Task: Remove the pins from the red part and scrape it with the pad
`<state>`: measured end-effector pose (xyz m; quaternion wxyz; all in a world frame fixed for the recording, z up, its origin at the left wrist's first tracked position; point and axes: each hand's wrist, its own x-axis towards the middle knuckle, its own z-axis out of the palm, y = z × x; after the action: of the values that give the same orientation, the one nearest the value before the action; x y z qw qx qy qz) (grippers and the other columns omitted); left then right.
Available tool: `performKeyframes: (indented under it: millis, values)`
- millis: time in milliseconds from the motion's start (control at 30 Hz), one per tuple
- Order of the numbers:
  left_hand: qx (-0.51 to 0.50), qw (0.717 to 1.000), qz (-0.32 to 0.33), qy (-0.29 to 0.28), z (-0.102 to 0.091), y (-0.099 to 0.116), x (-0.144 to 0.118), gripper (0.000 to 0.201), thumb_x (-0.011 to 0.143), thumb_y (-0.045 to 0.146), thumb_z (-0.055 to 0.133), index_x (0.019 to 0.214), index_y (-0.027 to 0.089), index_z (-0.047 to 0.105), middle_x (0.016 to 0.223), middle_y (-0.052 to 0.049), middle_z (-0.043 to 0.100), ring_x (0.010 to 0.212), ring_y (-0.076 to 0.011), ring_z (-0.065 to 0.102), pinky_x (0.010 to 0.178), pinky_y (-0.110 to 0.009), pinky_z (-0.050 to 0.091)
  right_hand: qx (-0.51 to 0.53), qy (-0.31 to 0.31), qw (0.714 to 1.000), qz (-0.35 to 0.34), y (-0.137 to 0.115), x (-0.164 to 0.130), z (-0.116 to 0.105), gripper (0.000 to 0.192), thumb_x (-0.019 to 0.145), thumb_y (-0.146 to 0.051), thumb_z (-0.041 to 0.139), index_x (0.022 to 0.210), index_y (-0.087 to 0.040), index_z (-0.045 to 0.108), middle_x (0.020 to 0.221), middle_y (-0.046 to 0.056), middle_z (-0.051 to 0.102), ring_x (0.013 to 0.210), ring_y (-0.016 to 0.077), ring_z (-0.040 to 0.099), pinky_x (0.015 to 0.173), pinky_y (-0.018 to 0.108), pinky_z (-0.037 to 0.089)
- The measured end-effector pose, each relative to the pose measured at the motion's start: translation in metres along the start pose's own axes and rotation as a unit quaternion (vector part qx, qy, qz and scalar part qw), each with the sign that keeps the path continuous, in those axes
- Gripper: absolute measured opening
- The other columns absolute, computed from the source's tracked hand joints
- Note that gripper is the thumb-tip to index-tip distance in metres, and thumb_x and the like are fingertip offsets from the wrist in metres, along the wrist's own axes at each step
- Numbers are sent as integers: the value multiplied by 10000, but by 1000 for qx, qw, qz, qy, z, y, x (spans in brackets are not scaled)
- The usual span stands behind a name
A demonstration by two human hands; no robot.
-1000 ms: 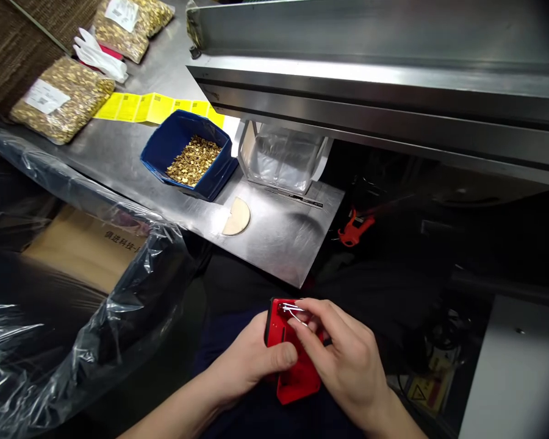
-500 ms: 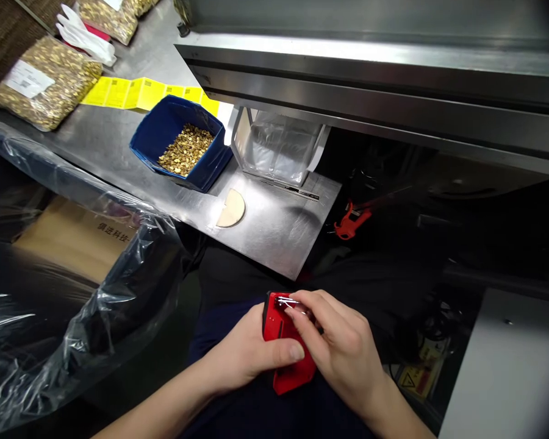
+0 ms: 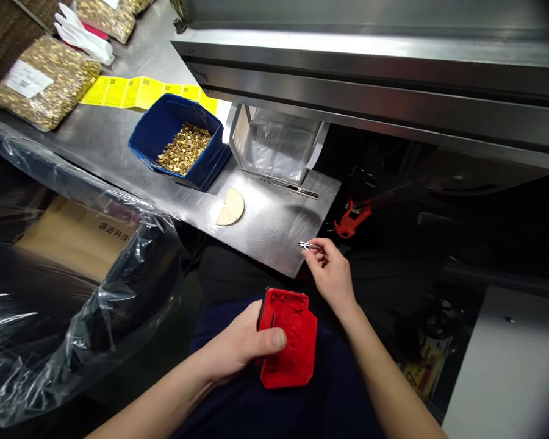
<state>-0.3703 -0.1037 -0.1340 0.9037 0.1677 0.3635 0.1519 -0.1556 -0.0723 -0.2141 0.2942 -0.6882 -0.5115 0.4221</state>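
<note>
Housing (image 3: 297,344), red and hollow, sits above the lap (image 3: 338,384), left grip (image 3: 244,335) closed around its side; right grip (image 3: 333,274), pinching a slim metal tool (image 3: 307,245), has withdrawn towards the surface's (image 3: 274,228) corner, so work inside the housing seems paused.

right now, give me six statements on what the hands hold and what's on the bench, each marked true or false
1. The left hand grips the red housing. True.
2. The red housing is in both hands. False: the right hand holds a slim metal tool.
3. Gold-coloured parts lie in the blue bin. True.
4. The blue bin stands on the floor. False: it stands on the metal table.
5. The pale half-round piece lies on the metal table. True.
6. That piece touches the red housing. False: they are apart.
</note>
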Motion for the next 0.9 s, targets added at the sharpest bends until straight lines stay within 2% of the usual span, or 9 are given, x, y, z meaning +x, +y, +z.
performKeyframes:
  millis: [100,167,267,333,433,533,667,800,900]
  values:
    - [-11,1000,-3,4,-1,-1,-2,803,698,661,831,1246,101,656,1118,-198,721,975,-309,681,828,-368,547,-99,-33,994,-28,0,5,6,131,925,-292,640,1045,-248,666,907,0,666,699,139,580,698,290,467]
    - [-20,1000,-3,10,-2,-1,-3,817,685,668,837,1239,96,655,1100,-206,728,989,-330,688,832,-385,554,-54,-22,998,-17,-9,1,1,155,926,-338,653,1055,-252,655,871,-7,660,696,141,577,691,284,469]
    - [-31,999,0,14,-1,-2,-4,819,676,660,848,1234,92,657,1093,-212,734,979,-330,699,822,-382,565,85,-32,996,13,-22,-9,-13,255,937,-450,644,1083,-242,625,846,0,673,692,148,597,658,269,489]
    - [-44,999,3,16,-2,-4,-4,807,678,638,860,1241,96,660,1116,-215,734,975,-324,708,823,-379,572,97,-39,994,24,-26,-12,-19,285,957,-495,604,1083,-239,617,827,4,682,681,157,604,646,275,492]
    - [-92,995,5,47,-3,-7,-3,758,715,615,847,1250,107,672,1173,-212,730,1029,-333,714,864,-391,583,-47,-17,999,-8,-24,-4,-12,237,968,-465,594,1019,-241,650,897,24,690,808,194,631,763,321,500]
    - [-175,981,-3,84,-6,-5,0,791,775,679,758,1254,54,680,1200,-244,723,1054,-337,717,930,-407,580,-192,10,979,-70,-20,19,12,187,954,-414,629,1007,-246,693,1038,57,668,1032,253,600,934,382,469]
    - [-257,958,26,123,-10,6,4,788,880,683,632,1274,2,667,1181,-258,730,1016,-305,731,918,-387,598,-268,-5,959,-91,-25,47,38,262,947,-431,645,1115,-234,683,1100,96,649,1091,304,574,957,440,455]
    - [-300,933,40,194,-15,17,6,708,965,656,509,1245,29,682,1142,-222,752,951,-284,747,827,-382,630,-164,-4,979,-118,-51,34,22,271,1015,-400,540,1205,-232,635,1200,109,652,1147,289,581,988,438,443]
    - [-320,911,55,255,-22,20,12,547,998,570,520,1101,73,726,948,-141,788,797,-232,750,731,-338,631,-83,-135,967,-200,-76,3,2,226,1036,-395,516,1164,-266,650,1191,56,696,1150,236,606,1071,423,402]
